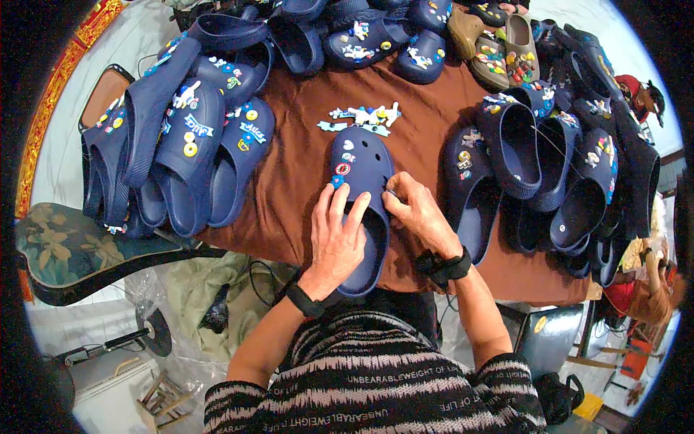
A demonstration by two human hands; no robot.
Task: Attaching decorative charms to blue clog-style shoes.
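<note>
A navy blue foam clog (361, 153) lies in front of me, toe pointing away. Small charms (342, 168) run down the left of its upper, while open round holes show on the right. My left hand (336, 235) rests over the clog's opening, fingers stretched and spread, fingertips on the rear of the upper. At the clog's right edge, my right hand (416, 210) has its thumb and index finger pinched together; whatever is between them is too small to make out. Just beyond the toe, a little pile of colourful charms (365, 114) lies on the brown cloth (296, 108).
Navy clogs with charms are heaped at the left (191, 137), along the far side (361, 43) and at the right (510, 137). Brownish clogs (520, 47) stand at the far right. A dark patterned chair seat (79, 249) is at the lower left. Other people appear at the right rim.
</note>
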